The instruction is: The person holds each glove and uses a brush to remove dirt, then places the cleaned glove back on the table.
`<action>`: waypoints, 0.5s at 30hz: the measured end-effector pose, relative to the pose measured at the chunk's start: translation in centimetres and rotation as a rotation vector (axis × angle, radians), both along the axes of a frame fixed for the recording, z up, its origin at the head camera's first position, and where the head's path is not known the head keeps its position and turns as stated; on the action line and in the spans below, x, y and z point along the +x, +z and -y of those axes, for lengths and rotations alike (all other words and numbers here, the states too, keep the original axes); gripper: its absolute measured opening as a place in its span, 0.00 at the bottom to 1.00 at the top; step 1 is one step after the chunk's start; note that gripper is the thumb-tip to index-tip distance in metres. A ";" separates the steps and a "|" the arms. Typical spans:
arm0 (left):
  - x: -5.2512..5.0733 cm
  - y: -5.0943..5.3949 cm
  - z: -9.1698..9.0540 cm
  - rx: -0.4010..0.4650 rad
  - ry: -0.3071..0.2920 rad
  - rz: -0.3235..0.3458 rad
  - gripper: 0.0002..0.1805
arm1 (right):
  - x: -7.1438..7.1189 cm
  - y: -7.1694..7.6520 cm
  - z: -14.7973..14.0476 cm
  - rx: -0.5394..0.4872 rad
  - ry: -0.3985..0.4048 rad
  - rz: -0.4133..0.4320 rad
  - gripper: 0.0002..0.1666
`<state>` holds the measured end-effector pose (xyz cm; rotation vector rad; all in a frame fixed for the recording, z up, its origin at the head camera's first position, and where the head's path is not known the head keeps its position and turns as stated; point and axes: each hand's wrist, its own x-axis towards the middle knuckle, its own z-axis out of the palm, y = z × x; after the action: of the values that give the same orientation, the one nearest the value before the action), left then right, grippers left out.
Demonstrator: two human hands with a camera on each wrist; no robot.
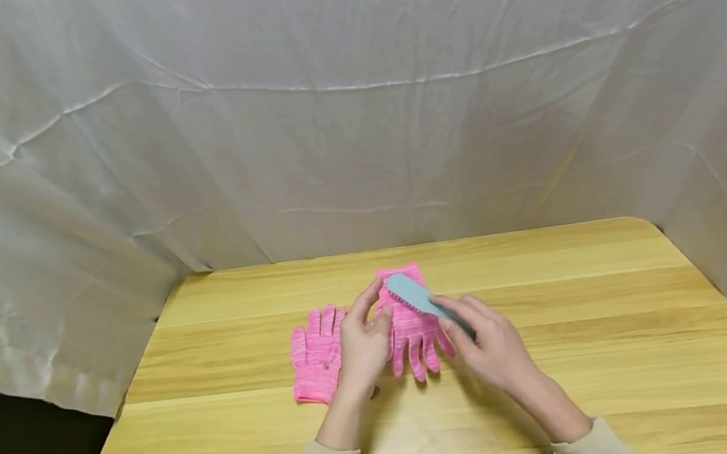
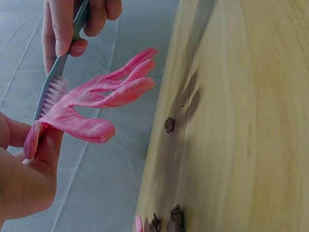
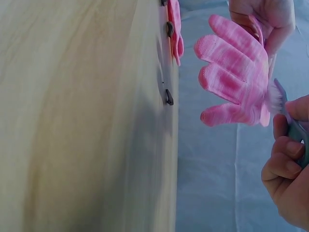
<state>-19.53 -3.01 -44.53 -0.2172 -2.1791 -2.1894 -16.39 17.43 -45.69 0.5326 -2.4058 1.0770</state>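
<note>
My left hand (image 1: pixel 364 344) pinches a pink knitted glove (image 1: pixel 413 336) by its side and holds it up off the table, its fingers hanging down toward me. My right hand (image 1: pixel 494 346) grips the handle of a blue-grey scrub brush (image 1: pixel 410 290). The brush head lies slantwise across the glove near the cuff. Pale bristles (image 2: pixel 53 94) touch the glove's fabric in the left wrist view. A second pink glove (image 1: pixel 314 361) lies flat on the table left of my left hand, partly hidden by it.
Small dark brown lumps (image 2: pixel 175 220) lie on the wooden table (image 1: pixel 646 339), with a single one (image 2: pixel 169 125) apart from the others. A light grey curtain (image 1: pixel 391 133) surrounds the table at the back and sides.
</note>
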 end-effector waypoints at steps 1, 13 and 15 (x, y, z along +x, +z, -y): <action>0.0 0.0 0.0 0.004 0.003 0.003 0.29 | 0.0 0.0 0.0 0.000 -0.002 0.000 0.24; 0.1 0.3 0.0 0.019 0.012 0.022 0.29 | -0.1 0.0 -0.2 -0.088 0.033 0.008 0.24; 0.1 0.2 0.0 0.018 0.010 0.022 0.30 | -0.2 0.1 -0.2 -0.121 0.044 0.005 0.24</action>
<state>-19.43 -3.05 -44.29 -0.1812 -2.1664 -2.2154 -16.55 17.60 -45.61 0.5443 -2.3246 1.2347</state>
